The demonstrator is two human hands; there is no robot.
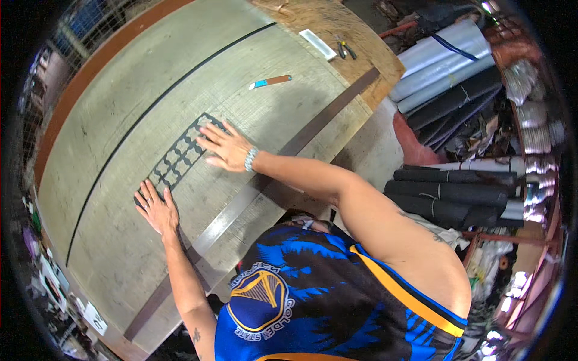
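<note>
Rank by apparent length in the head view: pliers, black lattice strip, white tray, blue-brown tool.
1. Black lattice strip
2. White tray and blue-brown tool: too alike to rank
3. Pliers

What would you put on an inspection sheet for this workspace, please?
Surface: scuffed, pale tabletop.
Job's things: black lattice sheet with cut-out shapes, lying on the tabletop.
Clutter: blue-and-brown tool; white oblong item beside pliers toward the far right.
Hands: left hand spread at the sheet's near-left end; right hand spread at its far-right end.
Cables: nothing seen.
Surroundings: silvery rolls and black rolls at right.
</note>
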